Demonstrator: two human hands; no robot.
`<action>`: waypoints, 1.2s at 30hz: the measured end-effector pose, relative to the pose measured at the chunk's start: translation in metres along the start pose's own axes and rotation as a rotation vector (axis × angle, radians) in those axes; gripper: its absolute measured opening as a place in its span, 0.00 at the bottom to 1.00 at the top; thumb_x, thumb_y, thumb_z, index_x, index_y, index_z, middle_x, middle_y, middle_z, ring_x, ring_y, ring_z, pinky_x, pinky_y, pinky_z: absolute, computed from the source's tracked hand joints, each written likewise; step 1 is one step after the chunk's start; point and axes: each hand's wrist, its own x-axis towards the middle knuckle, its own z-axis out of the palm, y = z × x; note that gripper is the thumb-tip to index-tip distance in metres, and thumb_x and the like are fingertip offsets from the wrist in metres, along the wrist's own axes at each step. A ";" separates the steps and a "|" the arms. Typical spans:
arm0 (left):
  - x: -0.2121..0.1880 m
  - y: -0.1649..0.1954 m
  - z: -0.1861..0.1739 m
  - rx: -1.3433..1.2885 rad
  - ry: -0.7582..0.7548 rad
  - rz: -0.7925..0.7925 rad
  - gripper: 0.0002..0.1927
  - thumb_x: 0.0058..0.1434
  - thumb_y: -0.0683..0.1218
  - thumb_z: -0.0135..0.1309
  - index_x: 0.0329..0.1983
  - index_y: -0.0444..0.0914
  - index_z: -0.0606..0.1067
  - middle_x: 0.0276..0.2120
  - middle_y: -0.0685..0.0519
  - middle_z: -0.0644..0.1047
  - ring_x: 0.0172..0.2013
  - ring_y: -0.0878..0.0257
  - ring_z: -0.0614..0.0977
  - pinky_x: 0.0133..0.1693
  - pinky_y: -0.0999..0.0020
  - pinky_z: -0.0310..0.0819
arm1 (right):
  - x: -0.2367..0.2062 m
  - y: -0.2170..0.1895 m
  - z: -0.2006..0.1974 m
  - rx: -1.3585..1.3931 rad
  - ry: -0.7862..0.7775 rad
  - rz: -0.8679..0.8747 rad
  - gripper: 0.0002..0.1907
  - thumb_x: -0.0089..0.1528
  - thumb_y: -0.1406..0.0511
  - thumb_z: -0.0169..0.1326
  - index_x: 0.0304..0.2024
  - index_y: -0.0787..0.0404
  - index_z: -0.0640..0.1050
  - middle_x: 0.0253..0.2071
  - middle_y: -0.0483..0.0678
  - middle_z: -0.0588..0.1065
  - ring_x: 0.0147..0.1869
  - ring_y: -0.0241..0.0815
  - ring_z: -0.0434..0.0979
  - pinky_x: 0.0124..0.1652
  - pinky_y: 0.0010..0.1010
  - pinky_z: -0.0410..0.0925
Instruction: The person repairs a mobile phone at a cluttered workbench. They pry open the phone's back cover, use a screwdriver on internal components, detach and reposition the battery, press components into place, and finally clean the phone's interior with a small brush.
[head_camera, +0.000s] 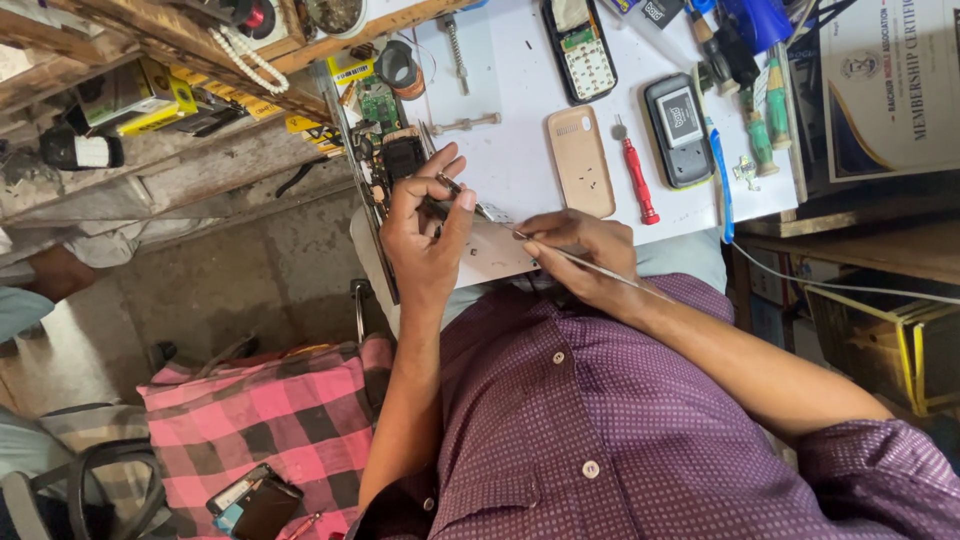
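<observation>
A screwdriver (637, 184) lies on the table (510, 110) between a back cover (581, 162) and a phone (679, 131).

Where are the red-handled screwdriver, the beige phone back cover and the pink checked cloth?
Red-handled screwdriver (637, 180): head view, middle of its red handle.
Beige phone back cover (581, 160): head view, centre of the flat shell.
Pink checked cloth (270, 420): head view, middle of the fabric.

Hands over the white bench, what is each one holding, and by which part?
The left hand pinches tweezers near their upper end. The right hand grips a thin metal tool along its shaft, near the tip.

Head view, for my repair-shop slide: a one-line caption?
Left hand steadies tweezers while right hand holds a thin probe over the white bench.
</observation>
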 end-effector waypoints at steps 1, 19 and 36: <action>0.000 0.001 0.000 0.008 -0.007 0.004 0.09 0.67 0.35 0.57 0.43 0.33 0.67 0.63 0.35 0.75 0.61 0.52 0.80 0.52 0.68 0.77 | 0.002 -0.003 -0.003 0.008 -0.014 -0.025 0.08 0.68 0.68 0.59 0.45 0.68 0.76 0.44 0.58 0.81 0.47 0.46 0.86 0.43 0.31 0.80; -0.007 0.014 -0.001 0.069 -0.215 0.085 0.25 0.68 0.52 0.63 0.56 0.37 0.62 0.71 0.38 0.70 0.68 0.55 0.73 0.71 0.62 0.64 | 0.070 -0.020 -0.008 0.011 -0.407 0.304 0.32 0.61 0.62 0.64 0.68 0.54 0.72 0.40 0.50 0.81 0.34 0.38 0.80 0.35 0.32 0.72; -0.009 0.035 -0.007 0.289 -0.300 0.133 0.38 0.60 0.52 0.68 0.69 0.35 0.68 0.70 0.43 0.71 0.70 0.52 0.73 0.69 0.59 0.68 | 0.063 -0.022 -0.023 0.113 -0.430 0.242 0.28 0.62 0.67 0.63 0.66 0.57 0.74 0.64 0.51 0.75 0.46 0.39 0.81 0.48 0.32 0.75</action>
